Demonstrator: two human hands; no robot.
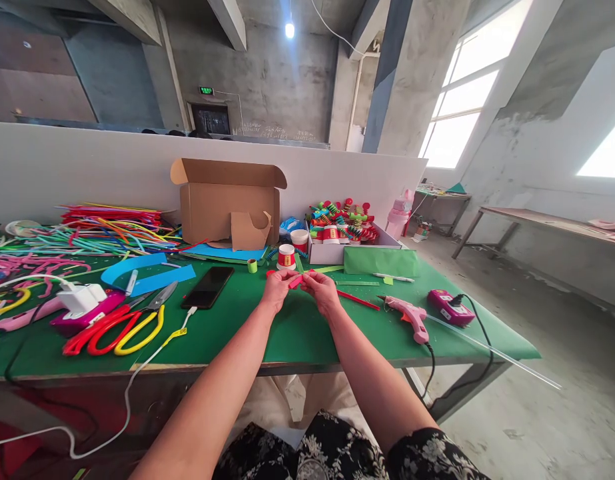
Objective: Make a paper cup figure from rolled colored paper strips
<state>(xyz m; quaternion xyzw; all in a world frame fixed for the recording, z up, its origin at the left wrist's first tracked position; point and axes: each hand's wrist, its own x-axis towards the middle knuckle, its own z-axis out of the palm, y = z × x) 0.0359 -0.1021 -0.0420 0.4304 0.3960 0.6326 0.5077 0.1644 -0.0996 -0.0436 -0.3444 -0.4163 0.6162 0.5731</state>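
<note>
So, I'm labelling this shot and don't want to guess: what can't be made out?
All in the head view:
- Ends of the red piece: covered by fingers of the left hand and right hand.
- Small print on the front cup: too small.
- Bottom of the white box: hidden by its heaped contents.

The cardboard box (207, 207) looks matt brown, its torn flap rough-edged. The phone (208, 287) has a glossy dark screen. The scissors (146, 317) pair metal blades with smooth plastic handles. The glue gun (410, 315) is pink plastic; the worktop (297, 339) has a smooth green surface, the floor (562, 333) bare, rough concrete.
</note>
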